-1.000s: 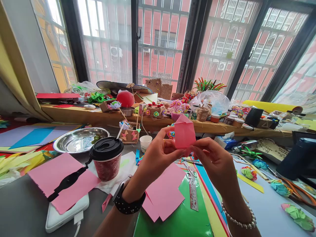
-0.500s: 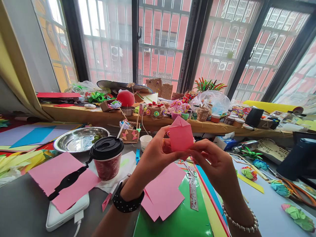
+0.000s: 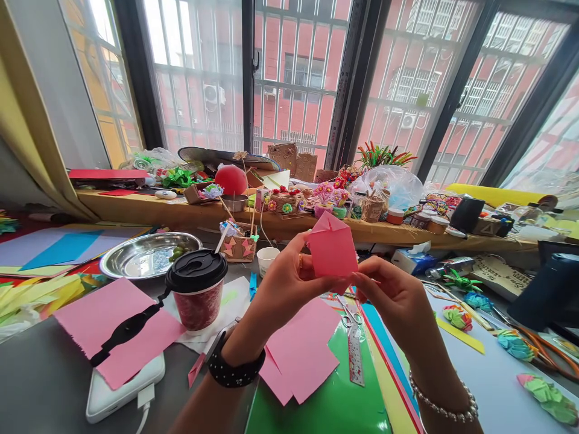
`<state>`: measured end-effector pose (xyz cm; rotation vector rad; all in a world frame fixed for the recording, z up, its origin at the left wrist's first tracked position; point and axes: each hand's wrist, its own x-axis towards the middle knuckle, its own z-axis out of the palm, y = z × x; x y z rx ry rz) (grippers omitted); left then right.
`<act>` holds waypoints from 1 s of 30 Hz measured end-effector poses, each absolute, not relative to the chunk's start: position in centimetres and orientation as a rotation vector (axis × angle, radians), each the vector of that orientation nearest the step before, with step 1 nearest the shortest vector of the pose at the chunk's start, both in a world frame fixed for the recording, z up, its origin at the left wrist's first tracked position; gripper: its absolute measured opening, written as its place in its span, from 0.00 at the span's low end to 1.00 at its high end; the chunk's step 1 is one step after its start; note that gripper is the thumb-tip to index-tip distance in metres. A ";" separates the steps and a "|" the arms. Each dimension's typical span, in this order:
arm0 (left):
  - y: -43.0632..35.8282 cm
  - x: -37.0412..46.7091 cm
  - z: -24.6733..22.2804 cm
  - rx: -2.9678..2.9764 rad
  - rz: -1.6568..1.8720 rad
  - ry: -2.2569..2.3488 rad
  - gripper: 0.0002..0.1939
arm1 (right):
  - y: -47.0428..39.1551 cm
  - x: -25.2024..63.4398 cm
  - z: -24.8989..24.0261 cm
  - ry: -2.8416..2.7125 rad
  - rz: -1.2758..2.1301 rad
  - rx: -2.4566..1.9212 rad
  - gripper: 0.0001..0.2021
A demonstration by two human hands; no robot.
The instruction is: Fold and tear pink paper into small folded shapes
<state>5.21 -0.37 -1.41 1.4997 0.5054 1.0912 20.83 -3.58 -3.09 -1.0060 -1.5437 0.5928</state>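
A folded pink paper (image 3: 333,248) with a pointed top is held up above the table. My left hand (image 3: 292,280) grips its left and lower edge between thumb and fingers. At the paper's lower right corner, the thumb and fingers of my right hand (image 3: 388,292) pinch the edge. Below the hands, pink sheets (image 3: 303,355) lie overlapping on a green glossy sheet (image 3: 362,407). Scissors (image 3: 350,316) and a clear ruler (image 3: 355,358) rest beside them.
A lidded cup (image 3: 198,301) stands at left by a metal plate (image 3: 117,265) and a white power bank (image 3: 126,392). Crumpled paper pieces (image 3: 458,317) lie at right. Crafts crowd the windowsill (image 3: 136,211) behind.
The folded pink paper has tilted slightly, its top leaning left. My right hand has shifted a little to the right at the paper's lower corner.
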 end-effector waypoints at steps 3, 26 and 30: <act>-0.5 5.2 -1.4 1.513 1.095 0.517 0.24 | -3.6 20.8 -3.1 -1.534 0.584 -1.016 0.07; 0.2 5.8 -1.9 1.385 1.157 0.431 0.24 | -3.7 20.1 -3.1 -1.536 0.432 -1.075 0.09; 0.4 5.9 -2.1 1.354 1.245 0.432 0.18 | -3.5 20.4 -3.1 -1.555 0.615 -0.999 0.08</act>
